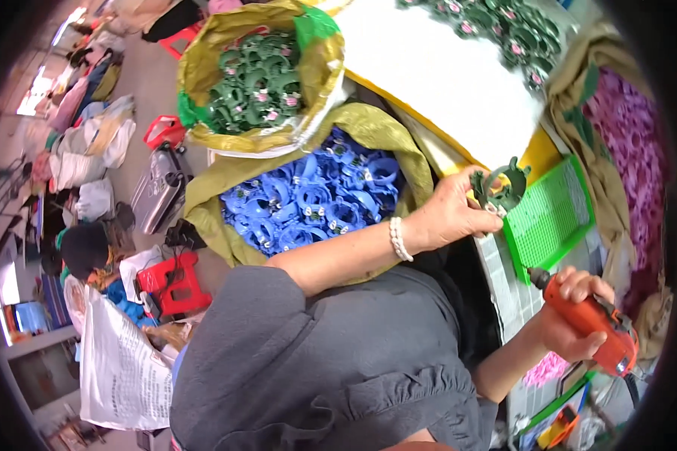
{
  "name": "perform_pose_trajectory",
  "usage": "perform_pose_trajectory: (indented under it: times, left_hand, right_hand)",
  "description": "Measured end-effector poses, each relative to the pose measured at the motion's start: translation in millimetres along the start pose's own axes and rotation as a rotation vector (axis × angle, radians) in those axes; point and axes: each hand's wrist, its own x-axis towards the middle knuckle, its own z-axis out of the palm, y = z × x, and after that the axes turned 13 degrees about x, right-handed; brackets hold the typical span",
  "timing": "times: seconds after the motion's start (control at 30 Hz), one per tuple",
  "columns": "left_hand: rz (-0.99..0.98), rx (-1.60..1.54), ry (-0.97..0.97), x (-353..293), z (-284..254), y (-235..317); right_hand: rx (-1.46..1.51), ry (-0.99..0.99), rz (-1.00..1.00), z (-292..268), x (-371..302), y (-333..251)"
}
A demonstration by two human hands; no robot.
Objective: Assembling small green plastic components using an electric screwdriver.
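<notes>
My left hand [451, 212], with a white beaded bracelet [399, 239] at its wrist, pinches a dark green ring-shaped plastic part [513, 192] between thumb and fingers. A small pale piece shows at the part's lower edge. Wrapped around an orange-red power screwdriver [608, 336] is my right hand [564, 323]; the tool's dark tip points up and left, apart from the green part. A bright green mesh basket [549, 218] lies between and beyond the two hands. Blue ring-shaped parts [312, 199] fill an open olive sack [207, 214] beside my left forearm.
Another sack [192, 68] at the far side holds green parts with pink flowers. More green parts [515, 49] lie on a white surface [436, 68]. At right, a sack [620, 195] bears pink-purple parts. Red stools [174, 286] and bundles stand on the left floor.
</notes>
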Motion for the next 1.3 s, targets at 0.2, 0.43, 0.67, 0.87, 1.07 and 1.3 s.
perform_pose_trajectory:
  times: [0.2,0.43,0.67,0.87,1.07,1.3]
  left_hand:
    - [0.229,0.326,0.364,-12,-70,60]
    - [0.365,0.531,0.821,-13,-183,113]
    - [0.263,0.445,1.094,-31,-337,160]
    - [-0.275,0.351,1.228,-28,-475,110]
    - [-0.101,0.491,1.344,-7,-491,79]
    - [-0.368,1.302,1.315,-32,-531,88]
  right_hand:
    - [-0.001,-0.011,0.021,-1,0,16]
    - [0.003,0.023,0.028,-9,2,13]
    - [-0.013,0.016,0.029,-11,3,10]
    - [-0.007,-0.011,0.072,-5,5,17]
    - [-0.045,0.040,0.065,-4,0,16]
    - [-0.002,0.097,0.073,3,5,16]
